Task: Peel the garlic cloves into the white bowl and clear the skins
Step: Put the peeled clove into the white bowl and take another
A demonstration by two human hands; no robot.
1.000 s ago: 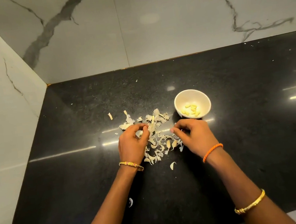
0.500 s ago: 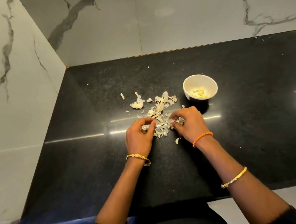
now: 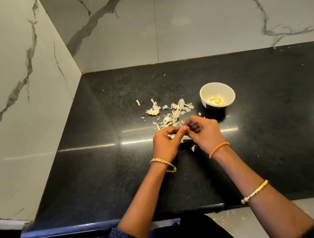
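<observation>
A white bowl (image 3: 217,95) with several peeled yellow garlic cloves (image 3: 216,100) stands on the black counter, right of centre. A scatter of pale garlic skins (image 3: 168,113) lies to its left. My left hand (image 3: 166,143) and my right hand (image 3: 204,133) meet just in front of the skins, fingertips pinched together over a small pale bit of skin or clove; what exactly they hold is mostly hidden. A loose skin piece (image 3: 194,147) lies under my right wrist.
The black stone counter (image 3: 107,175) ends in a rounded front edge near me. Marble walls close off the left side (image 3: 9,98) and the back (image 3: 199,23). Pale floor shows below the counter edge.
The view has pulled back and tilted, showing the counter's front edge. My hands have come together until the fingertips touch, gathering skins from the near side of the pile.
</observation>
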